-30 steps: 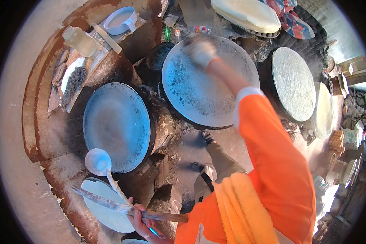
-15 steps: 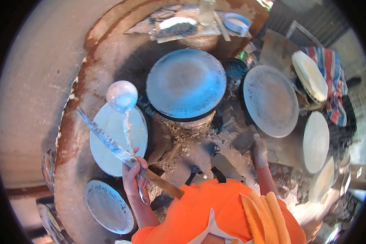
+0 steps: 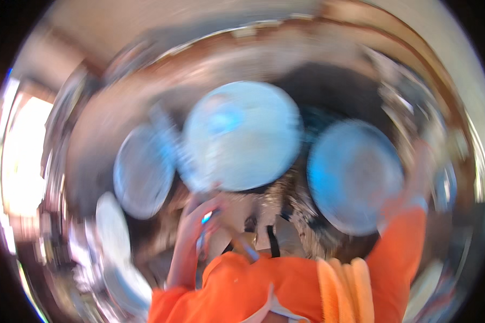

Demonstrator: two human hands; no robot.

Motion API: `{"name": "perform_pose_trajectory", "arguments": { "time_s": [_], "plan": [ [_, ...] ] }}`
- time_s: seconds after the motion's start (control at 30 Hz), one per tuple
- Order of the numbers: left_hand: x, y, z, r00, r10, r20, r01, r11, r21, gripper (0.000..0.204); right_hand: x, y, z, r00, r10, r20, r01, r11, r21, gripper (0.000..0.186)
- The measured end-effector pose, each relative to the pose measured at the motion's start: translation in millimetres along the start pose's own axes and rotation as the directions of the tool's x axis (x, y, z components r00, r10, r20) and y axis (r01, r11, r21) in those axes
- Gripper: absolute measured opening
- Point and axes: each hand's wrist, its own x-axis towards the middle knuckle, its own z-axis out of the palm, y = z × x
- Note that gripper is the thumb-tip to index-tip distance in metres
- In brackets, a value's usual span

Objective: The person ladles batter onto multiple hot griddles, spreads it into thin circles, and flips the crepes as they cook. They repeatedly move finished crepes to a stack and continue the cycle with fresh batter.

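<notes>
My long blade (image 3: 168,142) slants far and left out of my left hand (image 3: 203,211), between the left griddle (image 3: 144,172) and the middle pale round (image 3: 258,151), which the ladle's bowl (image 3: 223,118) overlaps in my view. My left fingers are curled closed about both tools' handles; I judge the blade stiff and fairly light, best gripped by its wooden handle (image 3: 241,242), the ladle heavier toward its bowl. The round looks smooth and soft, likely easy to tear. My right hand (image 3: 430,139) blurs past the greyish, speckled right griddle (image 3: 355,177); I can't tell how open it is or what it holds. Nearer, a fluffy orange towel (image 3: 346,290) lies folded at my right shoulder.
</notes>
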Motion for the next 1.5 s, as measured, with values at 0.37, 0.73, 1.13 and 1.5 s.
{"name": "perform_pose_trajectory", "arguments": {
  "time_s": [0.37,0.73,1.13,1.5],
  "plan": [
    [-58,-43,-127,0.992,0.111,-0.058,-0.121,0.968,-0.218,0.035,-359,-270,-5,0.47,-0.508,0.722,-0.214,0.728,0.652,0.04],
    [-233,-92,-423,0.754,0.359,-0.549,-0.562,0.785,-0.259,0.041,-462,-541,208,0.58,-0.613,0.536,0.489,0.789,0.373,0.09],
    [-282,-138,-500,0.549,0.144,-0.823,-0.683,0.645,-0.343,0.041,-654,-539,194,0.495,-0.456,0.74,-0.401,0.635,0.66,0.07],
    [-319,-139,-565,0.504,0.143,-0.852,-0.727,0.603,-0.329,0.041,-881,-600,124,-0.645,-0.295,0.705,-0.496,0.864,-0.092,0.042]
  ]
}}
